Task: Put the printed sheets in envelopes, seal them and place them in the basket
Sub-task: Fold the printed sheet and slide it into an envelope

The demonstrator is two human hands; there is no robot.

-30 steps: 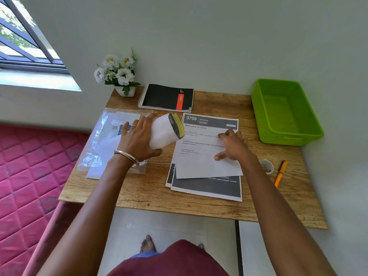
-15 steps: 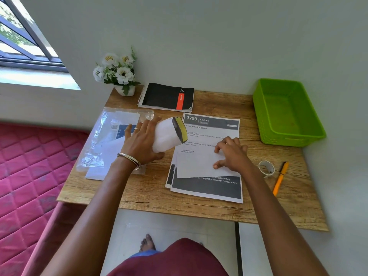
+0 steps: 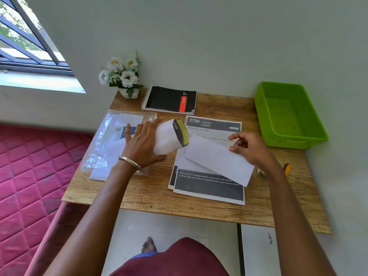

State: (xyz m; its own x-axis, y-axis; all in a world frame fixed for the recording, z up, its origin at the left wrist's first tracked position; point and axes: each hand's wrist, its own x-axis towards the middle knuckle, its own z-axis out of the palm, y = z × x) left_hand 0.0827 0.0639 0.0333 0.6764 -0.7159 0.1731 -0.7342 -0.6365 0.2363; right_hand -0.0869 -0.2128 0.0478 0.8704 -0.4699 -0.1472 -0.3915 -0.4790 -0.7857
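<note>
My left hand [image 3: 139, 144] holds a folded printed sheet [image 3: 169, 137], white with a yellow and black edge at its right end, above the wooden table [image 3: 151, 192]. My right hand [image 3: 249, 148] pinches the upper right edge of a white envelope [image 3: 217, 160] and holds it tilted, just off the stack of printed sheets [image 3: 209, 188]. The envelope's left end lies close to the folded sheet's right end. An empty green basket [image 3: 288, 141] stands at the table's back right corner.
A clear plastic pack of envelopes [image 3: 107, 140] lies under and left of my left hand. Near the wall are a black notebook [image 3: 169, 99] and a flower pot [image 3: 123, 76]. A tape roll [image 3: 261, 174] and an orange pen [image 3: 287, 169] lie behind my right wrist. A pink mattress [image 3: 29, 176] borders the table's left.
My right hand, which pressed the envelope flat on the stack, has pinched its edge and lifted it toward the folded sheet. My left hand has barely moved.
</note>
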